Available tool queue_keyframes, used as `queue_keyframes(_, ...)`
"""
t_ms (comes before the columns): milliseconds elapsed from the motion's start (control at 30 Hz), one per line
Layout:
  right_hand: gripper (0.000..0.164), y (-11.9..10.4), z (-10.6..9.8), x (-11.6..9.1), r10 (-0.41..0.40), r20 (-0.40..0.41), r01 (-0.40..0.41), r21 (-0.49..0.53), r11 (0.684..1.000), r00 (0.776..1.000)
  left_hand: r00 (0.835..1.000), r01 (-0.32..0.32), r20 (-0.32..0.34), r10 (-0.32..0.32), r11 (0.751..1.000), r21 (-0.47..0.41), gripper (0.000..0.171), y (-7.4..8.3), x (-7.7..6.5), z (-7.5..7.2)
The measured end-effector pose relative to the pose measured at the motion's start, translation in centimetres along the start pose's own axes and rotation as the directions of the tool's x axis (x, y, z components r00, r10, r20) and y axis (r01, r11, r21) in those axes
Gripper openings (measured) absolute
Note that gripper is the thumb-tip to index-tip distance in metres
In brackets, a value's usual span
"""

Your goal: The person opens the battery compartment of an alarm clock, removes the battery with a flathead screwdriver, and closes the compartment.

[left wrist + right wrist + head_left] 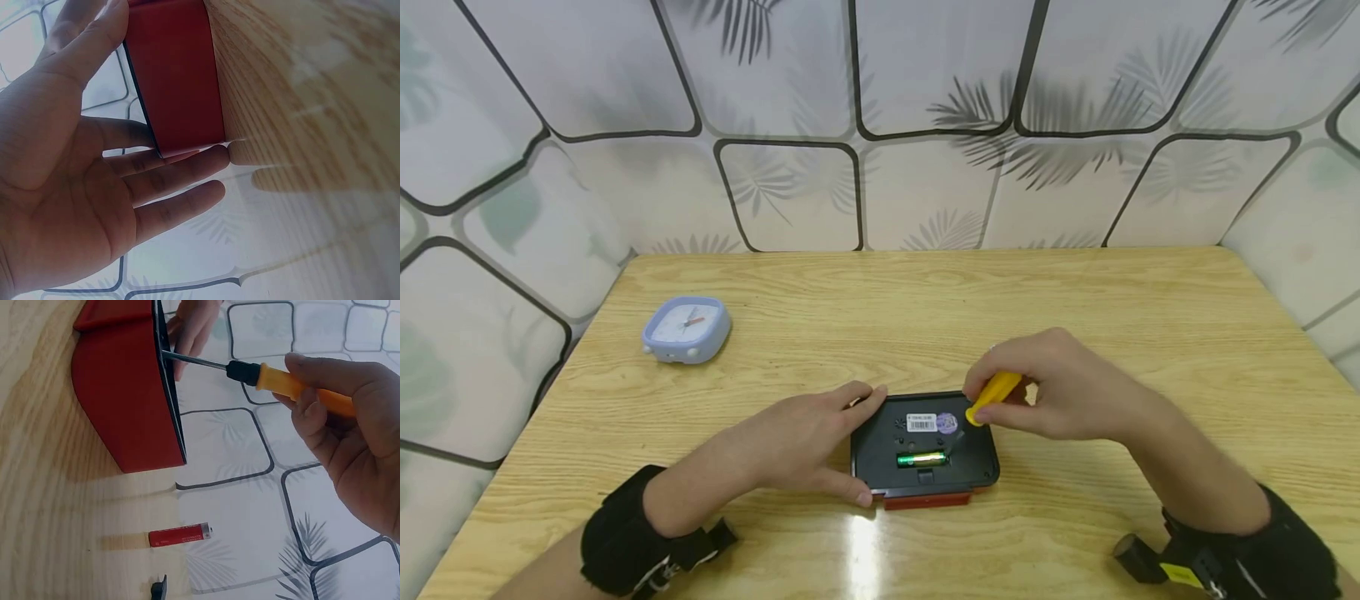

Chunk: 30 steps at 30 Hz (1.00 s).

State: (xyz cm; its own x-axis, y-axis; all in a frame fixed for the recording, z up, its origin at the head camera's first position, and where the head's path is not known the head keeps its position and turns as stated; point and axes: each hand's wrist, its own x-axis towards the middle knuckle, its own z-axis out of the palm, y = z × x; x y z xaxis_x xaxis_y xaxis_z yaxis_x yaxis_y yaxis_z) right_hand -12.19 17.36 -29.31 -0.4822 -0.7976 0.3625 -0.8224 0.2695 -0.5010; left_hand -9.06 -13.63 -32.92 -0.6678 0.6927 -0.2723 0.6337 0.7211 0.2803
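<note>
On a wooden table, near centre, a red-and-black device lies bottom up; the left hand, spread wide, touches its left side; the right hand grips a yellow-handled screwdriver against it.

Bright in head view, with white glare in front of the red-and-black box, dimmer in wrist views.

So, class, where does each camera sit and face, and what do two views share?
Head: head-worn, facing forward and down at the black-backed device; left hand and right hand show.
Left wrist: on that wrist, facing the device's red side; left hand shows.
Right wrist: on that wrist, facing the screwdriver and device; both hands show.
Head and right wrist share the screwdriver; all three, the device.
</note>
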Motion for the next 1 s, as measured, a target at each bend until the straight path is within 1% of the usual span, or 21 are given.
queue_keyframes(167, 0.026, -0.3, 0.4, 0.2, -0.056, -0.051, 0.056, 0.0, 0.998, 0.997, 1.0, 0.005, 0.003, -0.005, 1.0, -0.01, 0.111, 0.1, 0.0, 0.0)
queue_keyframes(367, 0.018, -0.6, 0.7, 0.3, -0.148, -0.057, 0.148, -0.021, 0.989, 0.987, 1.0, 0.007, 0.014, -0.007, 1.0, -0.02, 0.111, 0.2, 0.1, -0.2)
queue_keyframes(533, 0.016, -1.0, 1.0, 0.4, -0.149, -0.035, 0.148, -0.034, 0.988, 0.988, 1.0, 0.01, 0.014, -0.01, 1.0, -0.02, 0.11, 0.2, 0.1, -0.2)
queue_keyframes(667, 0.015, -1.2, 0.8, 0.3, -0.153, -0.027, 0.152, -0.039, 0.988, 0.988, 1.0, 0.009, 0.012, -0.009, 1.0, -0.021, 0.11, 0.2, 0.1, -0.2)
queue_keyframes(733, 0.015, -1.2, 0.5, 0.2, -0.151, -0.011, 0.15, -0.067, 0.986, 0.988, 1.0, 0.008, 0.012, -0.008, 1.0, -0.017, 0.11, 0.2, 0.1, -0.2)
queue_keyframes(800, 0.014, -1.3, 0.1, 0.0, -0.116, 0.03, 0.118, -0.096, 0.988, 0.993, 1.0, 0.006, 0.011, -0.006, 1.0, -0.013, 0.11, 0.2, 0.0, -0.2)
queue_keyframes(867, 0.014, -1.4, -0.4, -0.2, -0.042, 0.094, 0.053, -0.117, 0.992, 0.995, 1.0, 0.006, 0.01, -0.006, 1.0, -0.009, 0.11, 0.2, 0.0, -0.2)
queue_keyframes(933, 0.016, -1.5, -0.9, -0.4, 0.058, 0.168, -0.037, -0.129, 0.991, 0.984, 1.0, 0.006, 0.009, -0.005, 1.0, -0.009, 0.11, 0.2, 0.0, -0.2)
queue_keyframes(1000, 0.019, -1.5, -1.3, -0.5, 0.149, 0.232, -0.119, -0.142, 0.983, 0.961, 1.0, 0.007, 0.008, -0.007, 1.0, -0.01, 0.11, 0.2, 0.0, -0.1)
